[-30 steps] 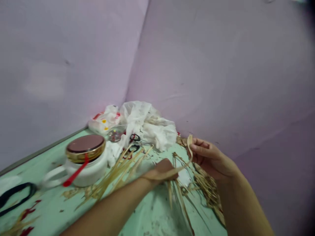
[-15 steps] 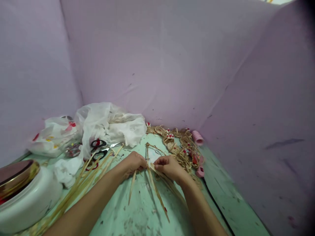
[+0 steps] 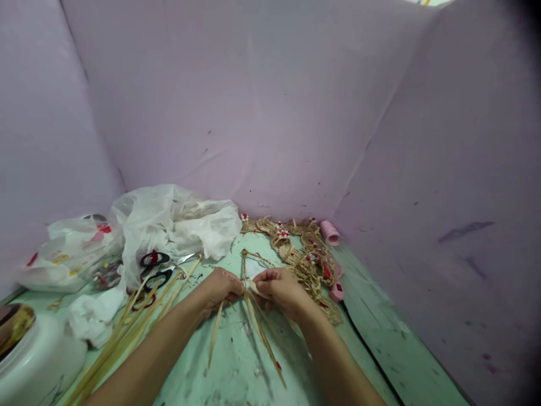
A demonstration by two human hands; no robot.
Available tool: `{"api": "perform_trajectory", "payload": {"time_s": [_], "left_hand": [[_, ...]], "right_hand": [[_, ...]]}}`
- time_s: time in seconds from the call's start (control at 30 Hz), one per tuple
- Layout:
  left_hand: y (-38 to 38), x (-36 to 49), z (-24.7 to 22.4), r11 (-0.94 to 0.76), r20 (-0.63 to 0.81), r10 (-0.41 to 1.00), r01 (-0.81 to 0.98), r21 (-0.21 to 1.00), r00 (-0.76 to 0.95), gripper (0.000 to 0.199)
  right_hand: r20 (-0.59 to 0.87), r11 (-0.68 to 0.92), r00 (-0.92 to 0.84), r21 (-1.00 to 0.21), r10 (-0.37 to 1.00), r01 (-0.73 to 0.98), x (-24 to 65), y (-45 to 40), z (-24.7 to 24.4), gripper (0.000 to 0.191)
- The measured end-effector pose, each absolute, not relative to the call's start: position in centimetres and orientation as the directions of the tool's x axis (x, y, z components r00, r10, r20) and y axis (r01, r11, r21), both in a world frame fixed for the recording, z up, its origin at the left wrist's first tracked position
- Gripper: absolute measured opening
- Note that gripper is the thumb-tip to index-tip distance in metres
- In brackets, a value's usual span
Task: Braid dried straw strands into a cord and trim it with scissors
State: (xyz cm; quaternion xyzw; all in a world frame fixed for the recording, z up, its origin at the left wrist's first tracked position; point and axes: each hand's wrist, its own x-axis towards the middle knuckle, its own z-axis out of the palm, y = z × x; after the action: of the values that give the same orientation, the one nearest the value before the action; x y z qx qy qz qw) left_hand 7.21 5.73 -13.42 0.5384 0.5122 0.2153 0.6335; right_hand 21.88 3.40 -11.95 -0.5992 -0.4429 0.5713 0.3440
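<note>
My left hand [image 3: 222,288] is closed, pinching the lower end of a thin braided straw cord [image 3: 244,266] above the table. My right hand [image 3: 276,288], just to its right, is closed with thumb and finger on a pale flat straw strip [image 3: 254,287]. Loose straw ends [image 3: 262,337] hang from the braid toward me, and another strand [image 3: 215,332] sticks out below my left hand. The braid bends at its top and runs back to the right, behind my right hand. My fingertips partly cover the crossing strands.
Black-handled scissors [image 3: 157,277] and long straw strips [image 3: 120,344] lie left, near white plastic bags [image 3: 177,223]. A white round container [image 3: 46,355] stands front left. Coiled braided straw with beads [image 3: 291,254], a pink thread cone [image 3: 330,233] and a pink corded object [image 3: 337,291] are right.
My view has turned slightly right, so the scene sits further left. Both hands stay close together at the braid; the strip in my right hand has shifted slightly against it.
</note>
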Motion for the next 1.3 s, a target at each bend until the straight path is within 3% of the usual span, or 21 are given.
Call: {"api": "perform_trajectory", "payload": {"time_s": [0.1,0.23,0.3,0.37,0.43,0.53,0.63,0.8,0.9,1.0,1.1,1.2,1.3], "left_hand": [[5.9,7.1,-13.5,0.333,-0.418,0.828,0.271,0.903,0.375,0.019],[6.2,6.8,-13.9,0.353,-0.431,0.826,0.262,0.898,0.364,0.020],[6.3,6.8,-14.0,0.344,-0.423,0.828,0.262,0.902,0.368,0.021],[6.3,6.8,-14.0,0.333,-0.414,0.831,0.264,0.905,0.372,0.022],[6.3,6.9,-13.9,0.336,-0.417,0.831,0.264,0.904,0.369,0.023],[6.2,6.9,-13.8,0.356,-0.434,0.829,0.266,0.896,0.351,0.023],[6.2,6.9,-13.8,0.360,-0.441,0.827,0.272,0.892,0.348,0.021],[6.1,6.8,-13.8,0.361,-0.433,0.824,0.250,0.898,0.365,0.022],[6.1,6.9,-13.6,0.363,-0.435,0.820,0.250,0.898,0.373,0.020],[6.1,6.9,-13.5,0.358,-0.439,0.820,0.270,0.894,0.367,0.019],[6.1,6.9,-13.7,0.362,-0.443,0.820,0.270,0.892,0.363,0.019],[6.3,6.7,-14.0,0.348,-0.424,0.825,0.256,0.902,0.374,0.019],[6.3,6.7,-14.1,0.332,-0.411,0.826,0.258,0.907,0.385,0.019]], "right_hand": [[-0.431,-0.414,-0.059,-0.891,0.900,0.187,22.3,3.1,-11.7,0.009],[-0.555,-0.467,-0.302,-0.825,0.775,0.319,23.9,2.4,-11.4,0.010],[-0.550,-0.450,-0.361,-0.831,0.753,0.326,24.3,2.5,-11.6,0.010],[-0.513,-0.442,-0.244,-0.848,0.823,0.294,24.3,2.9,-12.0,0.011],[-0.472,-0.450,-0.019,-0.852,0.881,0.268,24.1,3.8,-12.6,0.009],[-0.441,-0.484,0.206,-0.827,0.874,0.286,24.8,5.1,-13.4,0.009],[-0.332,-0.438,0.301,-0.788,0.894,0.432,26.4,5.8,-14.1,0.013],[0.122,-0.180,0.326,-0.631,0.937,0.754,27.9,5.6,-14.1,0.020],[0.140,-0.132,0.251,-0.562,0.958,0.817,27.4,5.0,-12.8,0.018],[0.050,-0.097,0.185,-0.706,0.981,0.701,26.1,4.2,-10.9,0.015],[-0.218,-0.238,0.097,-0.915,0.971,0.326,24.1,3.4,-10.1,0.013],[-0.314,-0.320,0.063,-0.936,0.947,0.146,22.2,3.1,-10.8,0.008],[-0.350,-0.356,0.069,-0.926,0.934,0.127,21.1,3.1,-11.8,0.008]]}}
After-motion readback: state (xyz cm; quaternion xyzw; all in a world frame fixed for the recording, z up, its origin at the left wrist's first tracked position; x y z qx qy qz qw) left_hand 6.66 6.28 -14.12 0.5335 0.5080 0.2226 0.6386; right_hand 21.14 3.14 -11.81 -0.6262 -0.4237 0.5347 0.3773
